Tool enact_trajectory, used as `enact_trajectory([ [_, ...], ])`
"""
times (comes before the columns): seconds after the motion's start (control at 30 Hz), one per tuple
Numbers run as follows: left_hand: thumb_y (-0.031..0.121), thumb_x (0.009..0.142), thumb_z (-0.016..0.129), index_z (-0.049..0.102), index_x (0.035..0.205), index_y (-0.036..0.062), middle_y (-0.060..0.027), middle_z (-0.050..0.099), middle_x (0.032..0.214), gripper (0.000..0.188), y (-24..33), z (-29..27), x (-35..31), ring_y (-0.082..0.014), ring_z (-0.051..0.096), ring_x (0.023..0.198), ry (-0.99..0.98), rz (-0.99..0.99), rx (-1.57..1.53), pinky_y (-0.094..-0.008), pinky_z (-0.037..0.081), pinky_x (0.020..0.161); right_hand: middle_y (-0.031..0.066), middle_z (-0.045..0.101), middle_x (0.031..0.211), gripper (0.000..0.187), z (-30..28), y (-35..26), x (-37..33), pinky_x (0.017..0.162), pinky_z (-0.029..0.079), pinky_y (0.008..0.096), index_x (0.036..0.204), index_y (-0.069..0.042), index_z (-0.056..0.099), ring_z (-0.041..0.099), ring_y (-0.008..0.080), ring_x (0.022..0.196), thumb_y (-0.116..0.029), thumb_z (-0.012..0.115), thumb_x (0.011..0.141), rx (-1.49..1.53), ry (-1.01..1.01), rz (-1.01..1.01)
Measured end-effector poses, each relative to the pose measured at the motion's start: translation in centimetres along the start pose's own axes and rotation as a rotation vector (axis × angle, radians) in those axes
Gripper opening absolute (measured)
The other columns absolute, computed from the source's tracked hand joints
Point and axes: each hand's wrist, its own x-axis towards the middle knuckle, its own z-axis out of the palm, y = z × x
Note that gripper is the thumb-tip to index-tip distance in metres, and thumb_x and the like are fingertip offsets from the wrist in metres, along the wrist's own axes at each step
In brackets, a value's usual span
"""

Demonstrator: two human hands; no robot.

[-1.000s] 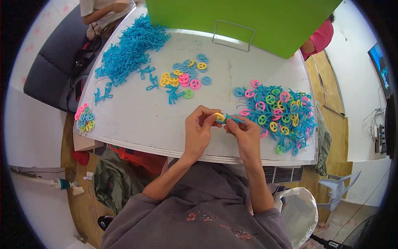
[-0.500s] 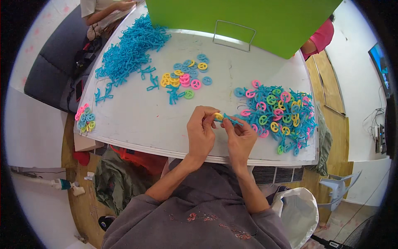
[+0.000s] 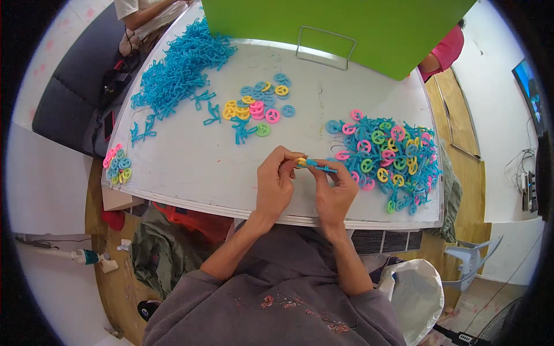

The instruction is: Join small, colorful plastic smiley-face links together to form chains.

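Close to the table's near edge, my left hand (image 3: pixel 275 183) pinches a small yellow spoked wheel (image 3: pixel 300 162) between thumb and fingers. Facing it, my right hand (image 3: pixel 335 199) is closed on a blue forked plastic piece (image 3: pixel 326 169). The blue piece's end meets the wheel between my fingertips; whether the two are joined is hidden. Beyond my hands lie loose wheels (image 3: pixel 272 116) in pink, yellow, blue and green. A heap of blue forked pieces (image 3: pixel 179 69) covers the far left. To the right is a pile of blue pieces with coloured wheels on them (image 3: pixel 388 155).
A green panel (image 3: pixel 340 29) with a wire handle (image 3: pixel 299 44) stands at the table's (image 3: pixel 190 173) far side. More wheels (image 3: pixel 118 164) sit by the left edge. Another person's arm (image 3: pixel 147 14) shows at the far left, a pink sleeve (image 3: pixel 447 53) at the far right.
The yellow wheel has turned more edge-on, and the blue piece lies straighter against it. My left hand has shifted slightly left. The piles look the same.
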Motion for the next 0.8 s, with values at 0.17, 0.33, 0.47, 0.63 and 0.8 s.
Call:
enact_trajectory([
  [0.17,0.000,0.094,0.051,0.060,0.099,-0.0009,-0.0076,0.062,0.088,0.010,-0.4,-0.2,-0.1,-0.0115,0.054,0.072,0.013,0.080,-0.168,-0.0251,0.046,0.065,0.0052,0.067,0.086,0.014,-1.5,-0.7,1.6,0.075,0.051,0.0239,0.092,0.001,0.067,0.063,0.0108,0.081,0.005,0.070,0.079,0.053,-0.252,0.136],
  [0.33,-0.005,0.092,0.052,0.060,0.100,-0.0026,-0.0097,0.062,0.093,0.012,-0.1,-0.5,-0.3,-0.0144,0.059,0.080,0.016,0.148,-0.171,-0.0278,0.051,0.071,0.0054,0.067,0.087,0.014,-1.4,-1.5,1.1,0.077,0.051,0.0246,0.092,0.001,0.066,0.062,0.0107,0.082,0.004,0.071,0.080,-0.004,-0.197,0.032],
  [0.47,-0.008,0.087,0.057,0.062,0.100,-0.0013,-0.0105,0.063,0.097,0.015,0.9,-0.7,-0.6,-0.0169,0.063,0.086,0.030,0.077,-0.193,-0.0295,0.053,0.071,0.0091,0.065,0.101,0.024,-1.1,-1.1,1.8,0.079,0.051,0.0256,0.107,0.001,0.062,0.061,0.0117,0.089,0.003,0.067,0.084,0.066,-0.198,0.020],
  [0.63,-0.008,0.076,0.067,0.065,0.096,0.0015,-0.0113,0.065,0.101,0.022,0.5,-0.6,-0.9,-0.0246,0.065,0.087,0.223,0.551,0.338,-0.0319,0.054,0.072,0.0127,0.060,0.114,0.038,0.1,-2.0,0.6,0.085,0.050,0.0290,0.122,0.003,0.052,0.060,0.0159,0.101,0.002,0.064,0.086,0.346,-0.182,0.229],
  [0.8,-0.005,0.073,0.070,0.066,0.095,0.0033,-0.0092,0.065,0.102,0.024,0.7,-1.5,-1.1,-0.0270,0.064,0.088,0.062,0.617,0.396,-0.0333,0.054,0.071,0.0093,0.061,0.109,0.032,0.9,-2.5,0.9,0.082,0.050,0.0265,0.123,0.003,0.051,0.060,0.0129,0.097,-0.006,0.059,0.093,0.445,-0.176,0.335],
])
